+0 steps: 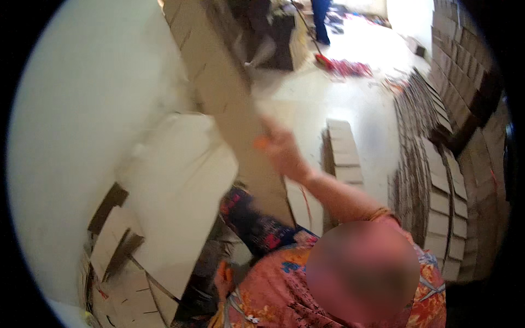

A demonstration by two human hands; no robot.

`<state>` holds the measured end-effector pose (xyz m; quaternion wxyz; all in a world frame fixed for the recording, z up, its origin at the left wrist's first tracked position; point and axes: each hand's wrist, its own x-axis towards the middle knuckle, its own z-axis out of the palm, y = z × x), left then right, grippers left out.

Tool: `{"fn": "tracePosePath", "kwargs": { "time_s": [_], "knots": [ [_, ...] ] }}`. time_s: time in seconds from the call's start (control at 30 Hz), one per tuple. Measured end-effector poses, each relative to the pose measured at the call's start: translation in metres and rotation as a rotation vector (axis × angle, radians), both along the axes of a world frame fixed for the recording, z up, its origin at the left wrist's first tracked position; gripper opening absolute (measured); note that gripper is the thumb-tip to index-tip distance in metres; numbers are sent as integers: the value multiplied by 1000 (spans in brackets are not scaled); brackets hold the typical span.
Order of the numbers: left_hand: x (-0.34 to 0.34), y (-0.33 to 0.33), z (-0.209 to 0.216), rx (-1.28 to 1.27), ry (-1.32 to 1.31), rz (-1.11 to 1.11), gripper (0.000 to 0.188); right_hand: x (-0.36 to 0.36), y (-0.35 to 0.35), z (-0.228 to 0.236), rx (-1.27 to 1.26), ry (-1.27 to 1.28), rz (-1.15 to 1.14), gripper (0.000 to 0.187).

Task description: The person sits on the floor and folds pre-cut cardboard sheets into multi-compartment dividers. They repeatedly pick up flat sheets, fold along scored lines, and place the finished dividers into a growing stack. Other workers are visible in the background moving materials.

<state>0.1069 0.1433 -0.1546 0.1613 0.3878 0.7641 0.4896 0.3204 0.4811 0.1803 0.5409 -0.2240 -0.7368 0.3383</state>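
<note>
A long brown cardboard piece (pixel 227 98) with short slits runs from the top left down to my knee in patterned dark trousers. My right hand (pixel 287 150) reaches across from the right and is closed on its right edge; the fingers are slightly blurred. Low down, near my body, my left hand (pixel 223 280) is beside a dark, shadowed area, left of my knee. Its fingers point upward, small and partly hidden, so whether they hold anything cannot be made out.
Cut cardboard pieces (pixel 117 246) lean at the lower left beside a large pale sheet (pixel 180 147). A short cardboard stack (pixel 345 150) lies on the floor to the right, with tall stacks (pixel 418 136) beyond. At the back, a person's leg (pixel 321 22) stands near a red heap (pixel 350 68).
</note>
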Motion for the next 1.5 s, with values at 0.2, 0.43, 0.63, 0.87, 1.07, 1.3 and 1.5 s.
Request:
{"fn": "tracePosePath", "kwargs": {
  "time_s": [0.2, 0.43, 0.63, 0.87, 1.07, 1.3, 1.5],
  "knots": [
    [-8, -9, 1, -113, -263, -8, 25, 135, 63, -35, 309, -138, -649, 55],
    [10, -15, 0, -350, -318, 64, 26, 212, 104, -192, -24, -784, -975, 58],
    [10, -3, -5, -502, -306, 29, 27, 207, 102, -365, -810, -1336, -738, 39],
    [13, 6, -10, -594, -296, -40, 28, 198, 76, -428, -815, -1414, -834, 37],
    [19, -11, -10, -613, -233, -63, 29, 184, 65, -418, -640, -1384, -640, 57],
    [23, 11, 112, -278, -79, -66, 22, 102, 54, -376, -153, -742, -254, 49],
    [-80, -9, 186, -233, 344, 377, 18, -32, -12, -190, -49, -249, 198, 30]
  ]
}}
